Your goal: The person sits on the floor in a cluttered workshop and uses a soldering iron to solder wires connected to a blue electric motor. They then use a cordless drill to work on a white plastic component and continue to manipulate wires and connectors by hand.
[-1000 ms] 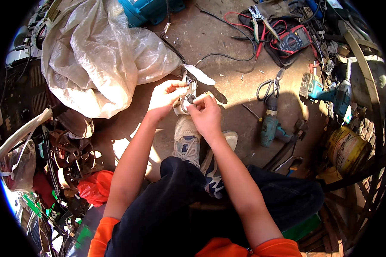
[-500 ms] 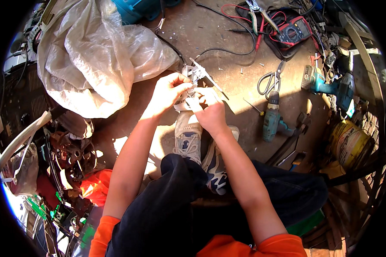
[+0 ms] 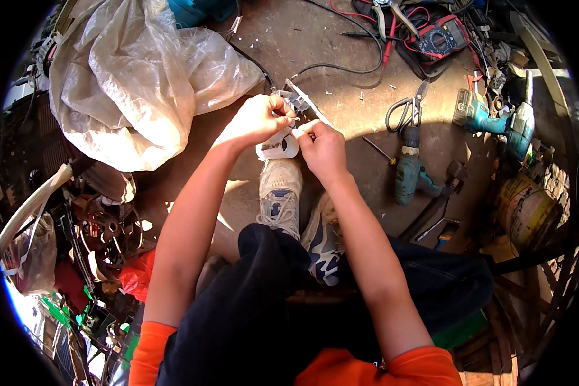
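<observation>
A white plastic assembly (image 3: 277, 148) with metal parts and a long narrow white piece (image 3: 312, 100) lies just beyond my left shoe (image 3: 280, 183). My left hand (image 3: 264, 119) is pinched over it at a small pale strand, possibly a wire. Just to its lower right, my right hand (image 3: 318, 147) has fingers curled against the assembly; what they grip is too small and partly hidden to make out. A black cable (image 3: 260, 67) runs away from the assembly's far end.
Crumpled translucent plastic sheet (image 3: 122, 96) lies left. Pliers (image 3: 395, 19) and a multimeter (image 3: 439, 42) are at top right, with scissors (image 3: 405, 109), a drill (image 3: 406, 174), an impact driver (image 3: 495, 122) and a screwdriver (image 3: 378, 149) at right. Cluttered scrap (image 3: 100, 225) fills the left side.
The assembly's white blade-like piece has turned from broad face to a narrow slanted edge. Both hands have shifted upward, the right one also slightly rightward. The view has shifted a little.
</observation>
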A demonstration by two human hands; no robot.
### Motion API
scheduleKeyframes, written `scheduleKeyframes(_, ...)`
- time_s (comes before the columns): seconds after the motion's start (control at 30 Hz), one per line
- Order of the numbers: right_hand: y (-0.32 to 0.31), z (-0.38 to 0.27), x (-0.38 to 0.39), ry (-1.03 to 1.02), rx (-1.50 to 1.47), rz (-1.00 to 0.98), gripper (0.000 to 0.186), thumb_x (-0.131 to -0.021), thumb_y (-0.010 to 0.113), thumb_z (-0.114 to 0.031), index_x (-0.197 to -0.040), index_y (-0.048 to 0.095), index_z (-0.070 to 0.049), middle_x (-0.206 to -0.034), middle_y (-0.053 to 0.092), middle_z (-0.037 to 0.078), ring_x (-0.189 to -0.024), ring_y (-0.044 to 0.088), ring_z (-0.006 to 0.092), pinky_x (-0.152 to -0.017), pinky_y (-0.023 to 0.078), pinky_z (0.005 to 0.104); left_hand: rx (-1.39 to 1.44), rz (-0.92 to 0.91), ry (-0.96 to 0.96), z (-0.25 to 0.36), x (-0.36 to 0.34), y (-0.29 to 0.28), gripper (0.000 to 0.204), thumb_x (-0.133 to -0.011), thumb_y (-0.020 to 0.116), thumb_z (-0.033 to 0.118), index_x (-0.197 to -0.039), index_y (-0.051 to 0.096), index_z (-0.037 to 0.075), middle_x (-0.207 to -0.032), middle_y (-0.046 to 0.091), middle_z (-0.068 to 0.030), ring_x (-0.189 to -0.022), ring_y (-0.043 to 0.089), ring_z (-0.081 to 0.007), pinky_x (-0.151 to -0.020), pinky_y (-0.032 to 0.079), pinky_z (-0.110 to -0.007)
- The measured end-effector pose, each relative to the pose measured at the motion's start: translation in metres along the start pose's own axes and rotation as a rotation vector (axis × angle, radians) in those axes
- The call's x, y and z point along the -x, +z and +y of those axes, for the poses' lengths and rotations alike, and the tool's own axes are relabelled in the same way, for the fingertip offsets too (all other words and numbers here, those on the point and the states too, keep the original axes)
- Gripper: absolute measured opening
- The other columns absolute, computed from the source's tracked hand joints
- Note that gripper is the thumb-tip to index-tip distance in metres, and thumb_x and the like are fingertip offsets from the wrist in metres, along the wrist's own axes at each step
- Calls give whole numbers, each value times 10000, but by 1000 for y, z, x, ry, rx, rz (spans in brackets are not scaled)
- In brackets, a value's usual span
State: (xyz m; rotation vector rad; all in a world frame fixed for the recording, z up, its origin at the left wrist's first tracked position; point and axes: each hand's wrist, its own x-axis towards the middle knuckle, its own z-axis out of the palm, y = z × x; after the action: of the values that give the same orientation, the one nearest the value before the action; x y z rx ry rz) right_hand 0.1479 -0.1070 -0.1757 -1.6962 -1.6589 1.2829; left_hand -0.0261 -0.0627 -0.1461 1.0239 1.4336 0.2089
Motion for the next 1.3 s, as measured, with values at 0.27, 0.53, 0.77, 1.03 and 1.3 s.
scheduleKeyframes(0.27,-13,16,4,-256,211,-162,84,-735,658,-101,-774,647,-28,-699,621,195,-674,625,362,-636,503,462,-22,78,93,-8,-3,8,169,-750,669,91,-885,640,-6,-780,674,-120,-718,650,-168,-678,513,-304)
scheduleKeyframes(0.53,-18,12,-5,-450,327,70,72,-731,686,-93,-794,653,-107,-769,587,78,-672,608,287,-603,506,388,59,-6,61,-10,-8,8,99,-787,635,-15,-874,594,11,-772,632,-50,-712,597,-103,-687,498,-264)
scheduleKeyframes(0.77,-22,5,-11,-524,328,53,73,-733,683,-82,-795,654,-109,-778,593,52,-697,605,257,-625,497,359,101,-50,14,-7,-9,5,101,-784,632,-26,-863,588,19,-764,621,-38,-705,582,-91,-676,484,-249)
scheduleKeyframes(1.03,-17,7,-12,-465,203,42,48,-760,673,-61,-791,637,-69,-765,598,81,-724,611,280,-634,498,378,268,-67,57,-25,-9,12,117,-780,654,-2,-867,587,39,-786,608,-27,-701,565,-79,-653,474,-242)
scheduleKeyframes(1.3,-17,7,-11,-207,176,-79,64,-779,638,-93,-771,617,-34,-703,593,126,-629,604,294,-573,483,390,207,53,61,-26,-1,28,158,-790,650,-39,-894,575,54,-800,576,17,-733,533,-51,-647,456,-217)
